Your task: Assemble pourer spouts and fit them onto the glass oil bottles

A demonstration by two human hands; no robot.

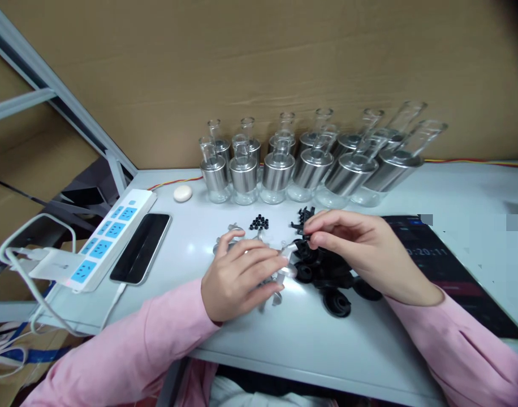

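Observation:
Over a group of silver metal parts [232, 230], my left hand [242, 277] has its thumb and index finger closed around the edge of one silver part [288, 270]. My right hand [361, 249] pinches a small black part [306, 236] between thumb and fingertips, a little right of and above that silver part. Below my right hand lie round black plastic pieces [337, 302], partly covered by it. Small black clips [305, 215] sit just beyond its fingertips. A cluster of tiny black rings [259, 222] rests behind my left hand.
Two rows of glass bottles with metal sleeves [278, 169] stand along the back. On the left are a white power strip [110, 237], a phone [141, 249] and a white round object [182, 194]. A dark tablet showing a timer [445, 271] lies at right.

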